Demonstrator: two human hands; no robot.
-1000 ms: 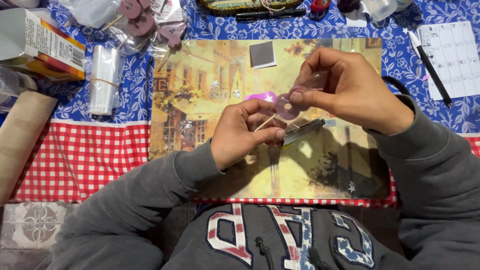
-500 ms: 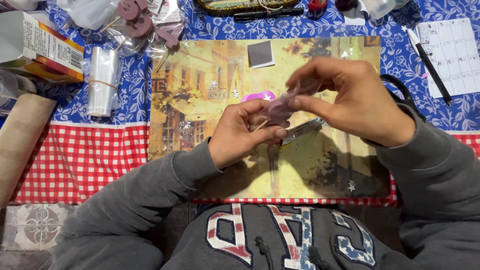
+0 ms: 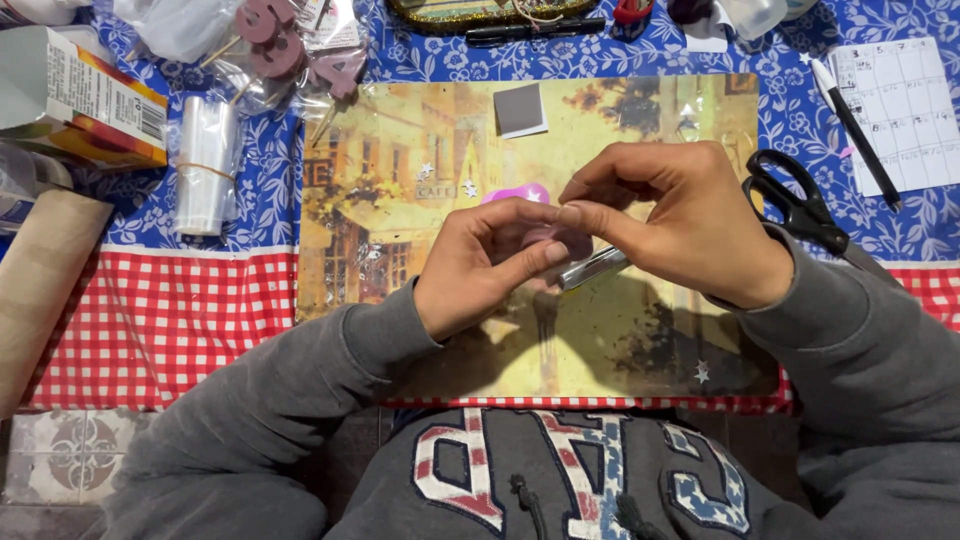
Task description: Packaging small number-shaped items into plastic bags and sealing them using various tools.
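Both hands pinch a small mauve piece: left hand (image 3: 480, 265) closed beneath, right hand (image 3: 680, 225) closed above. Steady fingertip pressure over the mat (image 3: 400, 180) seems wise.

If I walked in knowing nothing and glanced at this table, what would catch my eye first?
Probably the two hands meeting mid-table: the left hand and right hand pinch a small mauve piece between their fingertips, over a yellowish picture placemat. Next, the black scissors just right of the right hand. Then the cloth: blue-flowered tablecloth farther away, red-checked band closer.
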